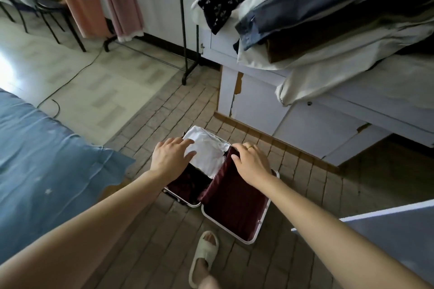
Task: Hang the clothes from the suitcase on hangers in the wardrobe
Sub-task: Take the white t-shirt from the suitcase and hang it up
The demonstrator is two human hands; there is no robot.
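— Forearms fill the near view, both reaching down. Slipper [203, 257] planted on the tile just short of the suitcase [234, 223], which lies open on the floor.

— Hands?

— Left hand [170, 157] on the white garment [206, 150] in the left half; fingers spread, tips pressing the cloth, thumb at its edge. Not clamped yet, as far as I can tell. Right hand [250, 163] lies on the dark red lining flap [225, 185] of the other half, fingers slightly curled over its top edge, a ring showing.

— Risks?

— My guess: lifted by one corner, the white garment unfolds and drags on the floor. More dark clothing sits under it and could come up snagged. The flap could fall back over the pile if released.

— Destination?

— No hangers seen. Clothes pile [328, 12] heaped on the white cabinet [312, 124]; the garment rack [185, 54] stands well apart.
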